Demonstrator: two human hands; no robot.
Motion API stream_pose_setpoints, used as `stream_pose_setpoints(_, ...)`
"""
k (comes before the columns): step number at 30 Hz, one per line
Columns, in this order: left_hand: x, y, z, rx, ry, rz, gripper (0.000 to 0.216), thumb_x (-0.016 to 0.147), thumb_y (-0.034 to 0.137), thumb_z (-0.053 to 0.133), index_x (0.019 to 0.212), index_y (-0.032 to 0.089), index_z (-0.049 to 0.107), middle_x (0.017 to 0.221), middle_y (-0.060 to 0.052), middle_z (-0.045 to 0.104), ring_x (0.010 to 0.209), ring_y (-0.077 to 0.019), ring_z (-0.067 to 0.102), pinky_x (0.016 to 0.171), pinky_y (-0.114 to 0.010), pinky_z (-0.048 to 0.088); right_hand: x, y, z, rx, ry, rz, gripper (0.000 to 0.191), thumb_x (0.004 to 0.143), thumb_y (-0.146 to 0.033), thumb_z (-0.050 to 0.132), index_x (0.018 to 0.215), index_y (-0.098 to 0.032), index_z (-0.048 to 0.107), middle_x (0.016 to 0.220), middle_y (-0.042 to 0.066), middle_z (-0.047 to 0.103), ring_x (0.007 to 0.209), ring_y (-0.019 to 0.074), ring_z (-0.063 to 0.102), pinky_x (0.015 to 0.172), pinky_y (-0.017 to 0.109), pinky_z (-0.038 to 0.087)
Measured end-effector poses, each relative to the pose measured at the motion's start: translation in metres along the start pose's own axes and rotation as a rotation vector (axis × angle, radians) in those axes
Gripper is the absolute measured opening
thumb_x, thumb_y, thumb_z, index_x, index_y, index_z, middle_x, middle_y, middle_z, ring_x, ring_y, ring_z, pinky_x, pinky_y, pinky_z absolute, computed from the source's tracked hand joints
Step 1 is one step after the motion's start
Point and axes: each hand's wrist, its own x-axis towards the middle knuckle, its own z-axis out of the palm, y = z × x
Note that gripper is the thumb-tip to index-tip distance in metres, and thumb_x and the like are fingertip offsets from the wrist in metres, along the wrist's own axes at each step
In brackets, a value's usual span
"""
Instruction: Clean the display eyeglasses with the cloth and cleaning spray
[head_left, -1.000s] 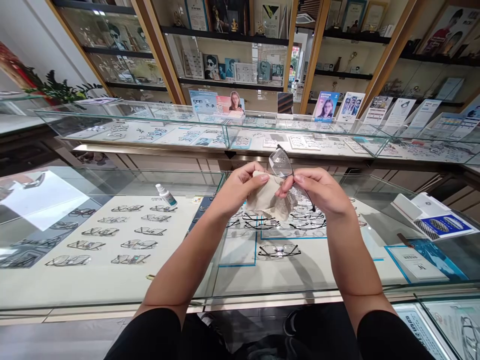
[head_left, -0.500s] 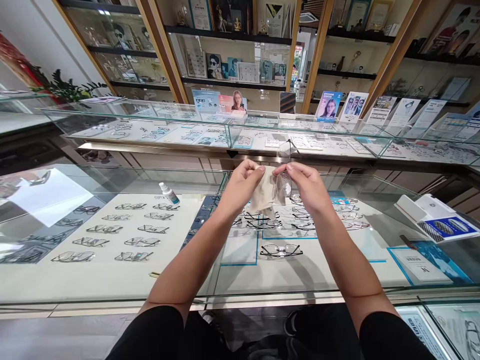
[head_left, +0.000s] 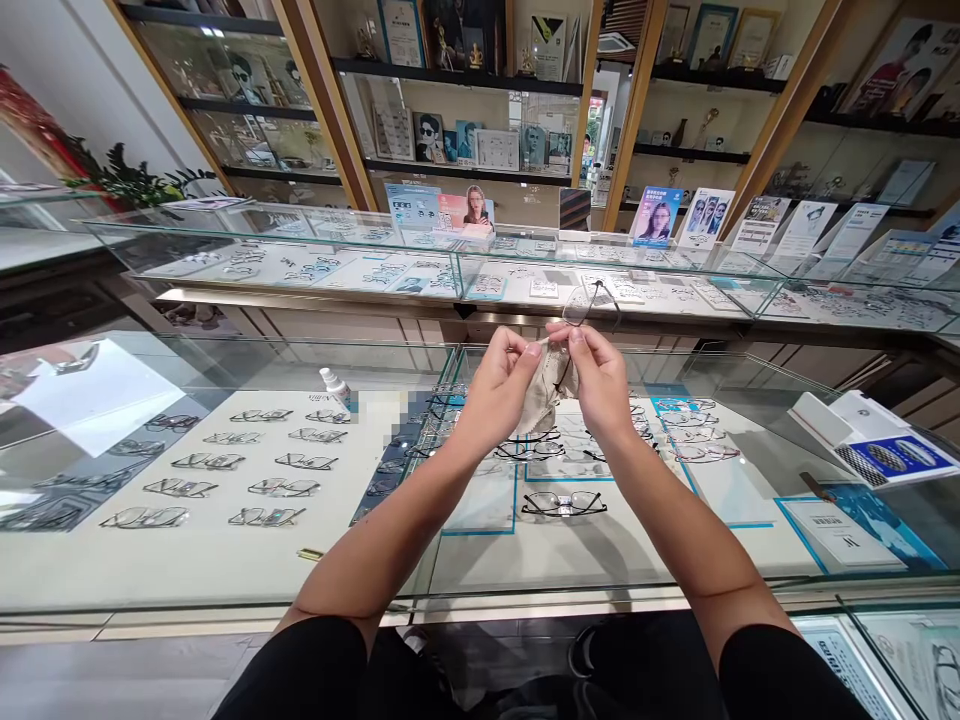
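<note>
My left hand [head_left: 510,378] pinches a beige cleaning cloth [head_left: 538,405], which hangs below the fingers and laps over part of a pair of eyeglasses [head_left: 583,306]. With thumb and fingers closed, my right hand [head_left: 600,378] grips these glasses near the middle of the frame. One lens stands up above the fingers; the lower lens is mostly behind the cloth. Both hands are close together above the glass display case. Under the glass, below them, lies a dark-framed pair of spectacles [head_left: 564,503].
A small white spray bottle [head_left: 334,384] stands on the left part of the counter. Rows of eyeglasses [head_left: 285,485] lie inside the case. On the right are an open white and blue box [head_left: 892,450] and a leaflet [head_left: 840,530]. Another glass showcase [head_left: 420,270] runs behind.
My left hand has moved right and brought the cloth against the glasses. The glasses have turned and shifted slightly right, and the lower lens is now largely covered.
</note>
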Motion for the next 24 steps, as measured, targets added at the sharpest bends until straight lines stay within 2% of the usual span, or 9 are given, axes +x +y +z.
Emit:
stream_pose_setpoints(7, -0.006, -0.003, 0.001, 0.12, -0.002, 0.073, 0.028, 0.11, 0.051, 0.056, 0.103, 0.025, 0.052, 0.072, 0.005, 0.046, 0.061, -0.0142, 0.038, 0.062, -0.03, 0.031, -0.003, -0.003, 0.003, 0.054, 0.056, 0.017, 0.034, 0.104, -0.056, 0.066, 0.091, -0.026, 0.075, 0.118, 0.007, 0.082, 0.122, 0.0237, 0.073, 0.113, 0.04, 0.052)
stream_pose_setpoints(13, -0.011, 0.001, 0.005, 0.21, -0.015, 0.138, 0.025, 0.112, 0.052, 0.053, 0.106, 0.027, 0.051, 0.072, 0.005, 0.045, 0.059, -0.0141, 0.036, 0.061, -0.032, 0.027, -0.006, -0.004, 0.006, 0.097, 0.086, -0.01, 0.032, 0.105, -0.053, 0.065, 0.091, -0.026, 0.075, 0.115, 0.007, 0.082, 0.119, 0.0224, 0.073, 0.113, 0.039, 0.052)
stream_pose_setpoints(18, -0.012, 0.001, 0.007, 0.314, -0.009, 0.219, 0.029, 0.114, 0.052, 0.046, 0.107, 0.026, 0.055, 0.076, 0.003, 0.05, 0.065, -0.0154, 0.043, 0.065, -0.032, 0.032, -0.007, -0.005, 0.006, 0.066, 0.101, 0.001, 0.033, 0.106, -0.055, 0.064, 0.092, -0.027, 0.075, 0.116, 0.007, 0.082, 0.122, 0.0229, 0.073, 0.116, 0.04, 0.052)
stream_pose_setpoints(21, -0.012, -0.001, 0.008, 0.254, 0.012, 0.199, 0.031, 0.113, 0.056, 0.05, 0.106, 0.026, 0.054, 0.074, 0.004, 0.05, 0.062, -0.0141, 0.041, 0.062, -0.032, 0.03, -0.007, -0.006, 0.007, 0.103, 0.085, -0.007, 0.034, 0.104, -0.057, 0.065, 0.091, -0.027, 0.076, 0.115, 0.006, 0.081, 0.12, 0.0236, 0.073, 0.115, 0.04, 0.052)
stream_pose_setpoints(24, -0.009, -0.002, 0.009, 0.026, 0.011, 0.112, 0.032, 0.106, 0.054, 0.066, 0.111, 0.027, 0.049, 0.079, 0.004, 0.059, 0.059, -0.0111, 0.042, 0.059, -0.028, 0.031, -0.007, -0.009, 0.008, 0.107, 0.047, -0.028, 0.035, 0.105, -0.057, 0.065, 0.09, -0.027, 0.076, 0.116, 0.007, 0.081, 0.119, 0.0237, 0.073, 0.115, 0.041, 0.052)
